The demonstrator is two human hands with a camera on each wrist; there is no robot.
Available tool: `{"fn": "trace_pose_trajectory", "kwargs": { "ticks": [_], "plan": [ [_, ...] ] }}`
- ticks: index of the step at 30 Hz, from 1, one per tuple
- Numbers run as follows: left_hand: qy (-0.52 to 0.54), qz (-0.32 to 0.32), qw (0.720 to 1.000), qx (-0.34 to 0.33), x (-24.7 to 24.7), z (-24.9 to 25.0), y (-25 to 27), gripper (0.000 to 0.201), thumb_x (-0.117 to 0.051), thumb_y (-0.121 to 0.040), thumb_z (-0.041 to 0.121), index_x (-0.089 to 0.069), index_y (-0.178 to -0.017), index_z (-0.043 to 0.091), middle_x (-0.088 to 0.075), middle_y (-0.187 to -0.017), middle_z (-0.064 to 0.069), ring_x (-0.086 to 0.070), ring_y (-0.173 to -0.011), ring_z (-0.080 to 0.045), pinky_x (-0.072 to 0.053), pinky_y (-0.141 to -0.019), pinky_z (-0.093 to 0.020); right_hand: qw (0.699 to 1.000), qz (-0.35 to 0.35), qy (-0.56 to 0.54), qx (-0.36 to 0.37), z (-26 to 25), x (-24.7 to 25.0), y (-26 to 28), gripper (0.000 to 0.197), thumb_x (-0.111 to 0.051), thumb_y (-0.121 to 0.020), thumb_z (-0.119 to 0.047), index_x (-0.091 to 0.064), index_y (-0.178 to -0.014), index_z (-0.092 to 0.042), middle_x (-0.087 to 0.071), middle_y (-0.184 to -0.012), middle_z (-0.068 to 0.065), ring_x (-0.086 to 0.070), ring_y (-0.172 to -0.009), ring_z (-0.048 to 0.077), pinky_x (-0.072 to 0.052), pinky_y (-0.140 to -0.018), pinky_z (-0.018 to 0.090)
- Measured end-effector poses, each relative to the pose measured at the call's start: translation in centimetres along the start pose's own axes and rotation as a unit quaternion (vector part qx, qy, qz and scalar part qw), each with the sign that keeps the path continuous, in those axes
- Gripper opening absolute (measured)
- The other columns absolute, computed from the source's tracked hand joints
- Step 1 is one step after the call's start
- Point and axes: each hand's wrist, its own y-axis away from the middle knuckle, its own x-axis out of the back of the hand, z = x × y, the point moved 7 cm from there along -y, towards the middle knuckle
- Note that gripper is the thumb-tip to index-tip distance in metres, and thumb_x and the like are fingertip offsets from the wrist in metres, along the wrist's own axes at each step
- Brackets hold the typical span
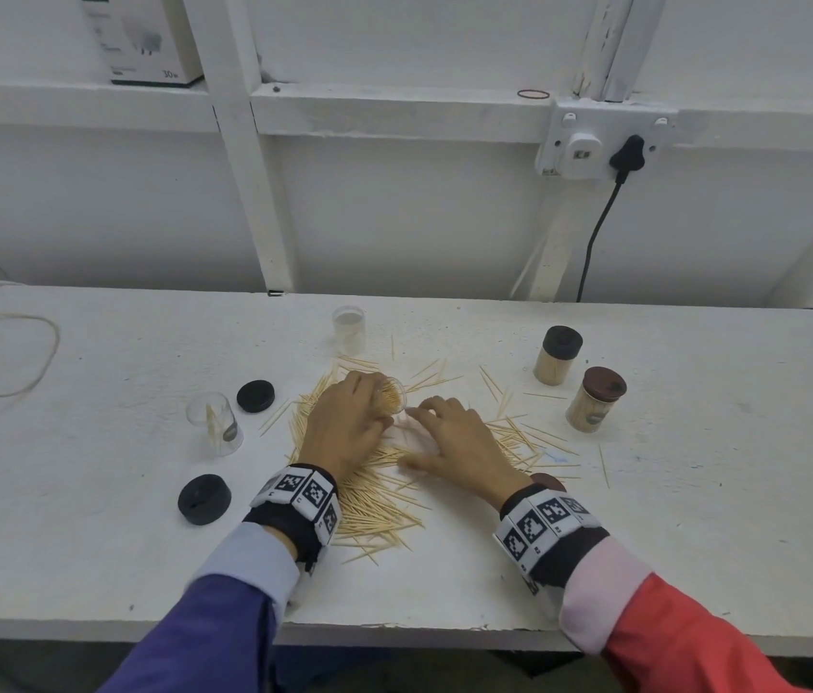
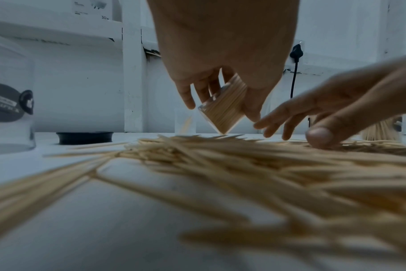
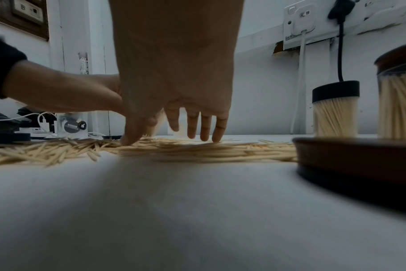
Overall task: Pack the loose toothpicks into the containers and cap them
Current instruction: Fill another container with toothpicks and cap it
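**Left hand tilts a packed container over the toothpick heap**

The left hand [image 1: 344, 425] grips a clear plastic cylindrical container packed with toothpicks [image 1: 391, 396], tilted with its open mouth toward 2 o'clock; its body is mostly hidden under the fingers in the head view, while the left wrist view shows it [image 2: 223, 108] leaning just above the pile, whether its corner touches the pile being unclear. The right hand [image 1: 459, 442] is released, fingers spread and relaxed, fingertips [image 3: 217, 134] resting on the scattered heap of pale wooden toothpicks [image 1: 374, 497] on the white painted worktop [image 1: 694, 517].

At 9 o'clock from the hands stands an open clear container with only a few toothpicks [image 1: 217, 425]; a flat black round cap [image 1: 255, 396] lies just beyond it, and a thicker black round cap [image 1: 204, 498] at 8 o'clock. An empty clear container [image 1: 349, 328] stands at 12 o'clock. At 2 o'clock stand two full containers, one black-capped [image 1: 555, 355], one brown-capped [image 1: 594, 400]. A brown round cap [image 1: 548, 481] is largely hidden behind the right wrist; the right wrist view shows it [image 3: 359, 159] large, blurred and cut off at the frame edge. Near toothpicks in both wrist views are out of focus.
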Motion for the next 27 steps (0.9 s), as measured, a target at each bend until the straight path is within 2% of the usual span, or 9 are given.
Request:
{"fn": "trace_pose_trajectory", "kwargs": {
  "ticks": [2,3,6,9,14,19,21,24,27],
  "plan": [
    [-0.003,-0.002,1.0,-0.001,0.0,0.0,0.0,0.054,-0.068,-0.085,0.026,-0.049,-0.134,0.013,-0.055,-0.127,-0.005,-0.054,-0.112,-0.026,-0.043,-0.092,-0.035,0.998,-0.038,0.04,0.007,-0.1,-0.8,0.1,0.073,-0.054,-0.087,-0.062,-0.034,-0.148,-0.027,-0.037,-0.145,0.0,-0.035,-0.13,0.022,-0.032,-0.103,0.04],
    [-0.005,-0.003,1.0,0.0,0.0,0.0,0.0,0.055,-0.067,-0.085,0.027,-0.048,-0.134,0.013,-0.055,-0.127,-0.005,-0.054,-0.112,-0.026,-0.043,-0.092,-0.035,0.998,-0.047,0.049,0.015,-0.2,-1.0,0.1,0.067,-0.053,-0.088,-0.061,-0.039,-0.145,-0.029,-0.039,-0.144,0.0,-0.035,-0.13,0.022,-0.031,-0.102,0.039],
    [-0.01,-0.004,1.0,0.002,-0.1,-0.1,0.0,0.054,-0.067,-0.085,0.028,-0.048,-0.134,0.014,-0.055,-0.128,-0.004,-0.054,-0.112,-0.025,-0.043,-0.092,-0.035,0.998,-0.018,0.028,0.043,-0.6,-0.4,-0.1,0.037,-0.059,-0.09,-0.047,-0.061,-0.122,-0.028,-0.054,-0.129,-0.005,-0.045,-0.118,0.02,-0.031,-0.093,0.034],
    [-0.014,-0.004,1.0,0.004,-0.1,-0.1,0.0,0.054,-0.067,-0.085,0.028,-0.049,-0.133,0.014,-0.055,-0.127,-0.004,-0.055,-0.111,-0.025,-0.044,-0.091,-0.035,0.998,0.012,0.012,0.054,-0.8,0.3,-0.2,0.021,-0.063,-0.091,-0.034,-0.064,-0.109,-0.023,-0.063,-0.113,-0.007,-0.052,-0.107,0.018,-0.027,-0.084,0.03],
    [-0.017,-0.01,1.0,0.001,-0.3,-0.1,0.1,0.055,-0.067,-0.084,0.028,-0.049,-0.134,0.015,-0.055,-0.127,-0.002,-0.054,-0.111,-0.025,-0.045,-0.091,-0.036,0.999,-0.017,0.031,0.029,-0.8,-0.3,-0.1,0.053,-0.06,-0.09,-0.046,-0.05,-0.135,-0.019,-0.053,-0.123,0.002,-0.045,-0.114,0.022,-0.033,-0.093,0.035],
    [-0.023,-0.013,1.0,0.004,-0.2,-0.1,0.1,0.055,-0.067,-0.084,0.028,-0.048,-0.134,0.015,-0.054,-0.128,-0.002,-0.054,-0.113,-0.025,-0.043,-0.092,-0.035,0.998,-0.009,0.035,0.056,-1.2,0.0,0.0,0.033,-0.058,-0.093,-0.04,-0.065,-0.122,-0.025,-0.059,-0.109,0.0,-0.048,-0.104,0.019,-0.029,-0.078,0.029],
    [-0.024,-0.016,1.0,0.004,-0.2,0.0,0.1,0.055,-0.067,-0.085,0.028,-0.048,-0.135,0.015,-0.054,-0.129,-0.003,-0.054,-0.113,-0.025,-0.043,-0.092,-0.035,0.998,0.003,0.028,0.054,-1.2,0.4,0.0,0.025,-0.059,-0.094,-0.035,-0.069,-0.113,-0.022,-0.062,-0.103,-0.001,-0.05,-0.101,0.018,-0.026,-0.073,0.027],
    [-0.019,-0.015,1.0,0.007,-0.1,0.0,0.1,0.055,-0.067,-0.085,0.028,-0.047,-0.135,0.015,-0.054,-0.129,-0.004,-0.054,-0.114,-0.026,-0.044,-0.094,-0.036,0.998,0.017,0.047,0.05,-1.1,0.5,0.0,0.019,-0.057,-0.095,-0.029,-0.068,-0.104,-0.017,-0.062,-0.1,-0.001,-0.051,-0.098,0.019,-0.025,-0.071,0.027],
    [-0.016,-0.009,1.0,0.006,-0.1,0.1,0.1,0.055,-0.067,-0.085,0.028,-0.048,-0.134,0.014,-0.055,-0.128,-0.004,-0.054,-0.113,-0.026,-0.043,-0.093,-0.036,0.996,0.024,0.07,0.054,-1.1,0.4,0.1,0.018,-0.054,-0.096,-0.026,-0.067,-0.103,-0.016,-0.062,-0.101,0.0,-0.051,-0.099,0.02,-0.026,-0.07,0.028]
  ]
}}
